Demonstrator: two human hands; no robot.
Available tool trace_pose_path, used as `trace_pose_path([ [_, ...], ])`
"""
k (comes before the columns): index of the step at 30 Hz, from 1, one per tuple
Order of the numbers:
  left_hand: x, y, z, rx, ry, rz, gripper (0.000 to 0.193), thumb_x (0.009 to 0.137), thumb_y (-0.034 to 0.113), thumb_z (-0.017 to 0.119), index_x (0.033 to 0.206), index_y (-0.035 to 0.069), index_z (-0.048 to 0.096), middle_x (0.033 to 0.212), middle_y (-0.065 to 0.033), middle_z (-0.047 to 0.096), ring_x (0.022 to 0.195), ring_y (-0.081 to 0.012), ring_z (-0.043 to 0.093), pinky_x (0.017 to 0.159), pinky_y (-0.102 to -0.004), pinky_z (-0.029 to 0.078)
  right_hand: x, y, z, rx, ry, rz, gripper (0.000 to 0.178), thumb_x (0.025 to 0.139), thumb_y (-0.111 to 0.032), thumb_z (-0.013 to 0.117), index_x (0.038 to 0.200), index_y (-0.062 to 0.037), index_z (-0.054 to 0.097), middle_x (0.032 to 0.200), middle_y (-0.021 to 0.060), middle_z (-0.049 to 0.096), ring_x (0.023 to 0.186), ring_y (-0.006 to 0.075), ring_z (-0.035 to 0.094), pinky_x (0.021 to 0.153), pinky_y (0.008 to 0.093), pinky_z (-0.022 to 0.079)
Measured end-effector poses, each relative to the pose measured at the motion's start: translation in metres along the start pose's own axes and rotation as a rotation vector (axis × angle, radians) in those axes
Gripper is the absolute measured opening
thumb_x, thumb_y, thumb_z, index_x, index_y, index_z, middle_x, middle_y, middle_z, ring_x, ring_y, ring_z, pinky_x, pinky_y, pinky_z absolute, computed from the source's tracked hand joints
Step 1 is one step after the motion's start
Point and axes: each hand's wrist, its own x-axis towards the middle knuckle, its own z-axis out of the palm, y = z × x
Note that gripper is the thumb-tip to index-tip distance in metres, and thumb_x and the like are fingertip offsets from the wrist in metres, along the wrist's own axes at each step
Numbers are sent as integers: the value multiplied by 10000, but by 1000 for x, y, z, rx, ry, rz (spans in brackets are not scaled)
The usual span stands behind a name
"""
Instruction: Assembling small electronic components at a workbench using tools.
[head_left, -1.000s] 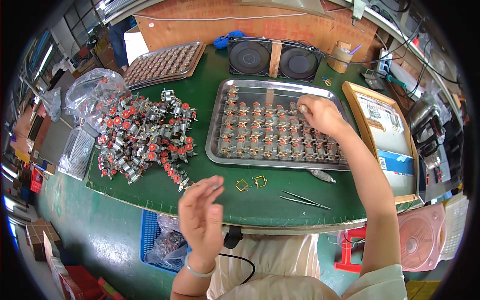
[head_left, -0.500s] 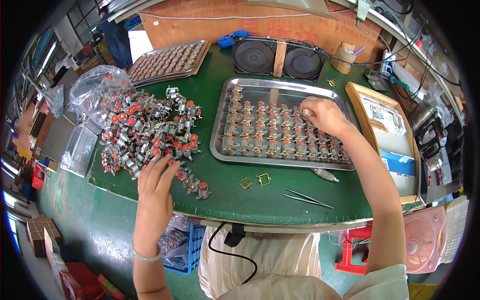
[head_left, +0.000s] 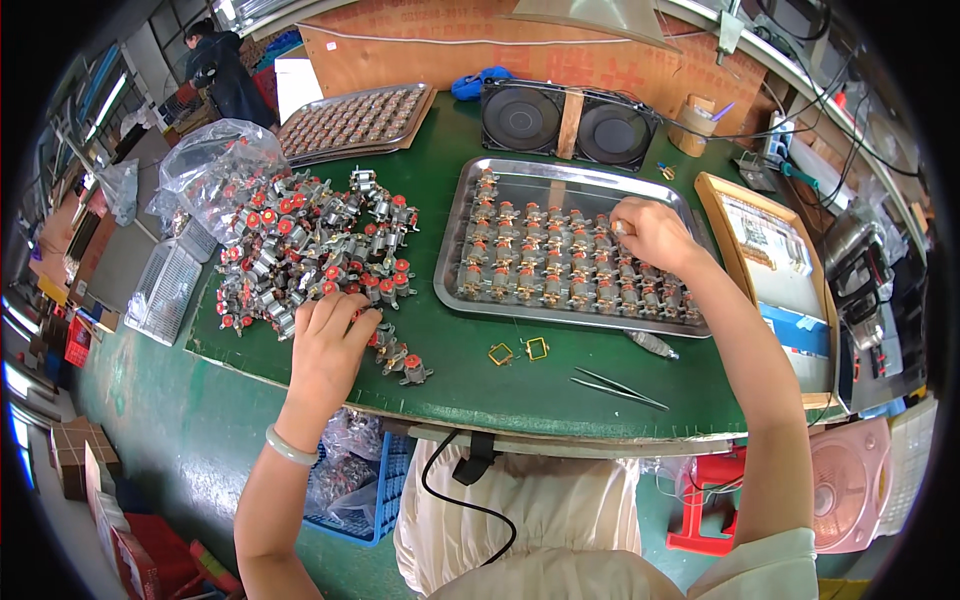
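A loose heap of small silver motor-like parts (head_left: 300,240) with red tops lies on the left of the green table. My left hand (head_left: 330,345) is at its near edge, fingers curled down over a few parts; what its fingertips grip is partly hidden. Several more of these parts stand in rows on a metal tray (head_left: 620,176) at the centre right. Over the rows, my right hand (head_left: 655,235) is closed in a pinch, with a bit of a small part showing at its fingertips.
Tweezers (head_left: 620,388) and two small yellow frames (head_left: 537,348) lie before the tray. Behind it stand two black fans (head_left: 522,115). A wooden-framed box (head_left: 775,260) is at the right, another filled tray (head_left: 355,122) far left, beside a plastic bag (head_left: 215,165). Someone in dark clothing is in the background.
My left hand's fingers have drawn in from a more stretched pose and curled at the heap's near edge. My right hand stays over the same spot on the tray. The whole view has shifted slightly.
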Motion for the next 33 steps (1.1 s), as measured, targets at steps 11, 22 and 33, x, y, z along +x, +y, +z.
trace_pose_path([
  [11,-7,2,6,-97,77,-47,297,646,13,586,937,71,584,1016,-58,545,975,-239,504,838,-363,373,-6,22,-16,-84,11,28,154,687,-32,563,838,-30,590,850,121,591,804,315,575,713,389,462],
  [22,-7,0,8,-137,88,-65,307,633,-8,590,930,70,583,1036,-46,562,981,-246,503,838,-368,375,2,17,-1,96,50,7,214,691,-17,565,902,-38,591,812,119,593,788,306,580,693,390,457],
  [33,-8,-4,7,-174,110,-32,306,624,-23,590,920,56,586,993,-52,586,977,-233,534,838,-368,381,3,4,-1,31,-26,5,162,681,-7,580,838,-44,577,784,94,580,792,287,571,686,390,453],
])
